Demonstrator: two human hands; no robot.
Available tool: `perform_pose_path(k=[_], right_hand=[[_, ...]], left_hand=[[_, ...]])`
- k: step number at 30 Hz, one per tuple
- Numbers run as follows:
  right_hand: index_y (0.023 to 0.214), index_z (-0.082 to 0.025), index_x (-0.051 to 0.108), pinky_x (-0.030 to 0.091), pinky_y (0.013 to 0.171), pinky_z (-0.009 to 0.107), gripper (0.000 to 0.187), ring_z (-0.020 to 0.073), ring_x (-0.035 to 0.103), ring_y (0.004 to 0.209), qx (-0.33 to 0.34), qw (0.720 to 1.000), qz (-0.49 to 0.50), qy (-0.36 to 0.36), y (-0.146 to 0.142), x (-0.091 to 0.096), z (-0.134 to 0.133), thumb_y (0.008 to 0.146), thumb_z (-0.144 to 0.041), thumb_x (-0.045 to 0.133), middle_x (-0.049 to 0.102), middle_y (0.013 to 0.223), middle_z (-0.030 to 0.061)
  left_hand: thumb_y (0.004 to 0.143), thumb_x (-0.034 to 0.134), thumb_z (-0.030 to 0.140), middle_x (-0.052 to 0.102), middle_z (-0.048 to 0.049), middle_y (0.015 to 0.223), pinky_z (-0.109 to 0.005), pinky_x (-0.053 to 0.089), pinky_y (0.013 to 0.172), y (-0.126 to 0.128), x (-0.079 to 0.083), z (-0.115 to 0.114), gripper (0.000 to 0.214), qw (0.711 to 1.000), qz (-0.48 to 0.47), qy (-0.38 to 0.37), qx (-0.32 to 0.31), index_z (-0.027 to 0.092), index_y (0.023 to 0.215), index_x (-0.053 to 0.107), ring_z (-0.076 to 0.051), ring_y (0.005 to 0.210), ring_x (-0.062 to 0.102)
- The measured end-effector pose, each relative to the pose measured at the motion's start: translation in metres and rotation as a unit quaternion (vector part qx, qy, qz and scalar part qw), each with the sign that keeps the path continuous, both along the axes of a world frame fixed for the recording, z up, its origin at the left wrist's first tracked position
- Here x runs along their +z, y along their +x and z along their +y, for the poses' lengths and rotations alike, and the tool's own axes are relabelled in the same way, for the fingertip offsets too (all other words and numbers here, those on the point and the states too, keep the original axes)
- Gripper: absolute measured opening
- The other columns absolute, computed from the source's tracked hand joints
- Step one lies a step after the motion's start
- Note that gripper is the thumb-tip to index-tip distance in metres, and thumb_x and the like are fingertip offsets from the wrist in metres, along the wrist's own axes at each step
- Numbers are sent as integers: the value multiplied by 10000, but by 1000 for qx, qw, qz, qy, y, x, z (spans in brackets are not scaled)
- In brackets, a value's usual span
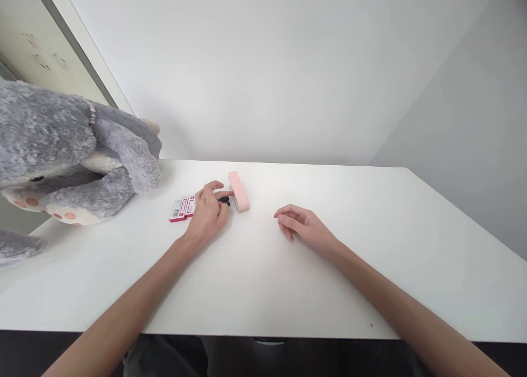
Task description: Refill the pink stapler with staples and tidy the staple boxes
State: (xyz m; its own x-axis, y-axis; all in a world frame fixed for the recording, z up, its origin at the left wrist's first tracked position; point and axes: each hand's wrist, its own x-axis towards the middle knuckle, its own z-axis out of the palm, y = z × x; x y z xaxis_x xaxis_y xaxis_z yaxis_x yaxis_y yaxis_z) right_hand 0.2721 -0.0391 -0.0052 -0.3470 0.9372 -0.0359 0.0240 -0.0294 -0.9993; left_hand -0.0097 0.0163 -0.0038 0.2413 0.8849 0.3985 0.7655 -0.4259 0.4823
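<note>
My left hand (209, 211) lies over the left middle of the white table (263, 289), its fingers apart and bent. One outstretched fingertip meets the side of a pink stapler (239, 191), which rests on the tabletop. A small black object (223, 200), perhaps a staple remover, shows between the thumb and fingers; my hand hides part of it. Small white and red boxes (179, 209) lie just left of this hand, partly covered by it. To the right of the stapler, my right hand (302, 224) hovers at or just above the table, loosely curled and open, with nothing visible in it.
A large grey plush toy (111, 152) lies along the table's left side. Behind the table rises a white wall (263, 75), and a grey wall (473, 119) stands to the right. The table's near edge runs below my forearms.
</note>
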Motion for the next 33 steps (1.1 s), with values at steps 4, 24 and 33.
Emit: perform_pose_path(k=[4, 24, 33], right_hand=[[1022, -245, 707, 456, 670, 340, 252, 134, 527, 650, -1, 1000, -3, 0, 0, 0, 0, 969, -487, 663, 619, 829, -4], [1005, -239, 703, 459, 655, 335, 285, 139, 526, 640, -6, 1000, 2, 3, -1, 0, 0, 954, -517, 669, 621, 814, -2], [1012, -241, 708, 460, 671, 338, 283, 134, 536, 642, -4, 1000, 0, 3, -1, 1, -1, 953, -515, 670, 626, 822, -4]], left_hand=[[872, 428, 132, 670, -93, 1393, -564, 392, 1102, 0, -1, -2, 477, 998, 27, -35, -45, 199, 1340, 365, -345, 1427, 395], [854, 558, 145, 430, -179, 1545, -572, 384, 1179, 5, 0, -2, 713, 996, -4, 84, 14, 197, 1524, 319, -346, 1476, 356], [854, 516, 123, 384, -137, 1614, -543, 353, 1238, 5, -2, -6, 821, 997, 15, 11, -70, 239, 1621, 247, -312, 1514, 357]])
